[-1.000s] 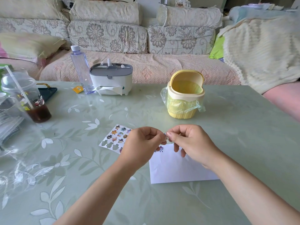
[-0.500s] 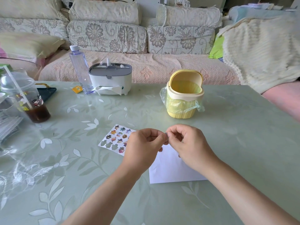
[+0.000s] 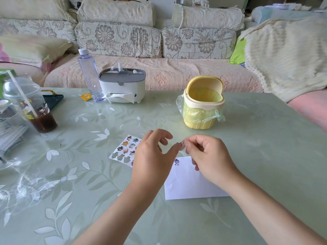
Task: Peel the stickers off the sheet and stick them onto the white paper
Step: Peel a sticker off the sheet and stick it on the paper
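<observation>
White paper [image 3: 185, 184] flat, sticker sheet [image 3: 123, 151] askew

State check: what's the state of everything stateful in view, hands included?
Cartoon sticker sheet: flat on green table, several slots already empty.
White paper: flat, one purple sticker stuck near its top-left corner.
Right hand: pinches a small peeled sticker.
Left hand: open, fingertip by that sticker.
Small yellow plastic bin: lid tipped open.
Clear plastic bottle: upright, capped.

Arms extended forward, hands close together. Left hand [image 3: 152, 156] — fingers loosely curled, thumb stretched toward right hand [image 3: 210, 156] — whose thumb and forefinger pinch sticker [image 3: 182, 145].
</observation>
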A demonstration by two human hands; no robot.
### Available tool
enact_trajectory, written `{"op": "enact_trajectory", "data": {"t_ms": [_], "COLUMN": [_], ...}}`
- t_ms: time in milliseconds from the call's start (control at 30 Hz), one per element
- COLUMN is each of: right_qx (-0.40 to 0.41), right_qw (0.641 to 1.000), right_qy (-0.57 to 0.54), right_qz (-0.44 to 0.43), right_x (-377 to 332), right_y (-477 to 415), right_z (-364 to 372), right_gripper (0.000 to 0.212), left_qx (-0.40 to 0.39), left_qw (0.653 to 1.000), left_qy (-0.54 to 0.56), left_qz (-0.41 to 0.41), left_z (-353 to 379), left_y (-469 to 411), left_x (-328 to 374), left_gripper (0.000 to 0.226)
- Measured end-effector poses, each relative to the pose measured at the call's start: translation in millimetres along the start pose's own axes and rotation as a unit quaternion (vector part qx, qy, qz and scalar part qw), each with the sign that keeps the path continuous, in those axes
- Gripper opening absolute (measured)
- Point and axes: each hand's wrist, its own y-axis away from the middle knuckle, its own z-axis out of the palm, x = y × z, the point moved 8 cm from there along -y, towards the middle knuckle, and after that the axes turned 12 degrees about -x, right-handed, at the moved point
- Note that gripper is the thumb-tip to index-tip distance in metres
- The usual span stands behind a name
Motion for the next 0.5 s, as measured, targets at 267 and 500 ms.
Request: {"op": "enact_trajectory", "data": {"t_ms": [267,500], "right_qx": [0.056,0.089], "right_qw": [0.991,0.969], "right_qy": [0.105,0.198], "right_qz": [-0.056,-0.115], "right_x": [-8.5,-19.2], "right_y": [2.3,6.1], "right_z": [-7.1,-4.9], "right_gripper": [0.015,0.011], "left_qx": [-0.068,-0.107], "left_qw": [0.993,0.974], "left_qy": [0.089,0.168], "left_qz": [-0.039,-0.111], "left_z": [9.5,13.2], "left_y": [0.1,-0.4], "left_x": [-0.3,-9.4], "left_gripper": [0.012,0.010]}}
